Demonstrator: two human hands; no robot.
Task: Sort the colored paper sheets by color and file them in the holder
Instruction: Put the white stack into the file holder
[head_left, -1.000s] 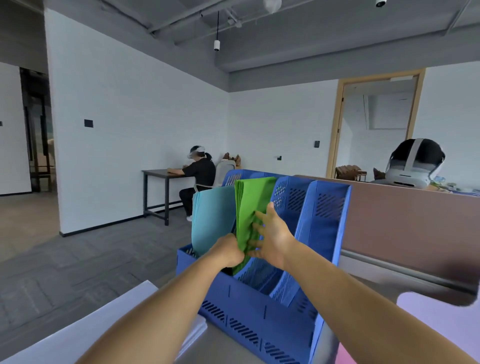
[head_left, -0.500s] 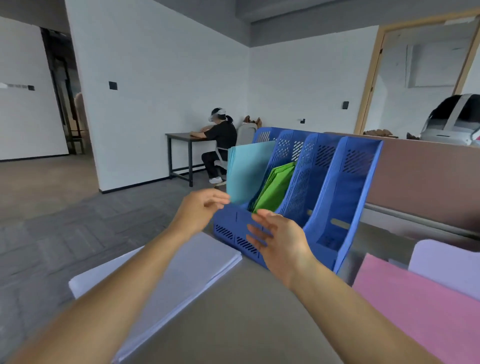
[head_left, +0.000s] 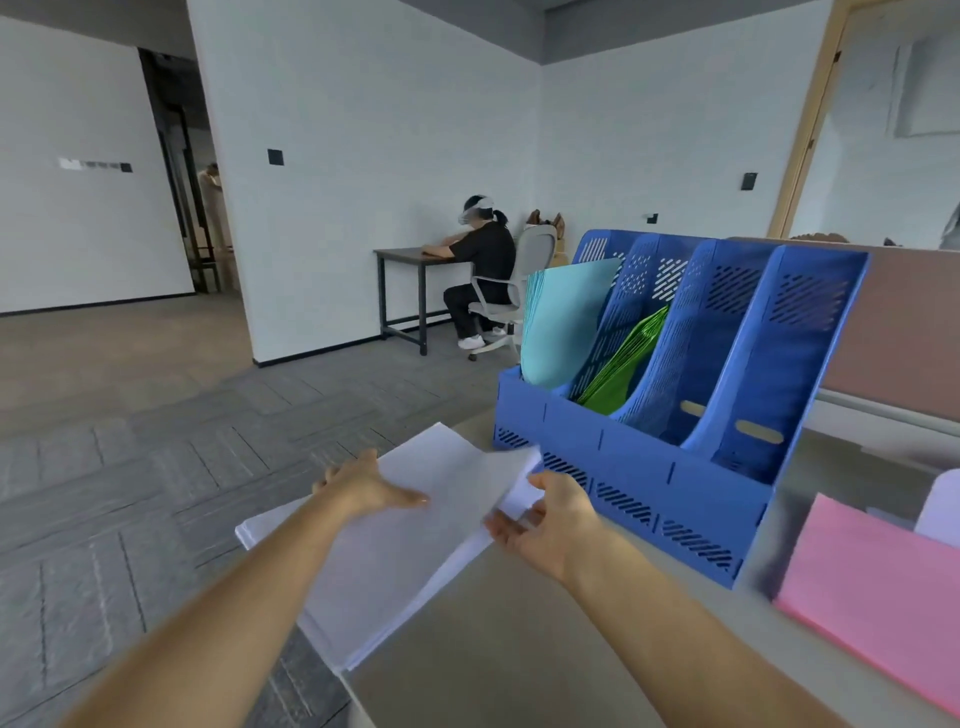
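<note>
half a second ago both hands hung bare in the air in front of the holder; now they have dropped to the white stack (head_left: 395, 551) at the near left of the table (head_left: 519, 654). the left hand (head_left: 371, 486) holds the stack's left edge, thumb laid across the top sheet. the right hand (head_left: 553, 519) pinches the right edge, thumb above and fingers curled beneath, and the upper sheets there are lifted and bowed off the rest. the green sheets (head_left: 626, 364) lie where they did, slumped at a slant in the second slot from the left.

the holder (head_left: 628, 470) is blue moulded plastic with four upright slots, swept dividers pierced with slanted slits, and a low front wall with vent slits. light blue sheets (head_left: 566, 322) stand nearly upright in the leftmost slot, matte and smooth, top corners rounded over. a flat pink stack (head_left: 872, 582) lies at the near right, a pale lilac sheet (head_left: 941, 506) just behind it. the table is plain matte grey.
</note>
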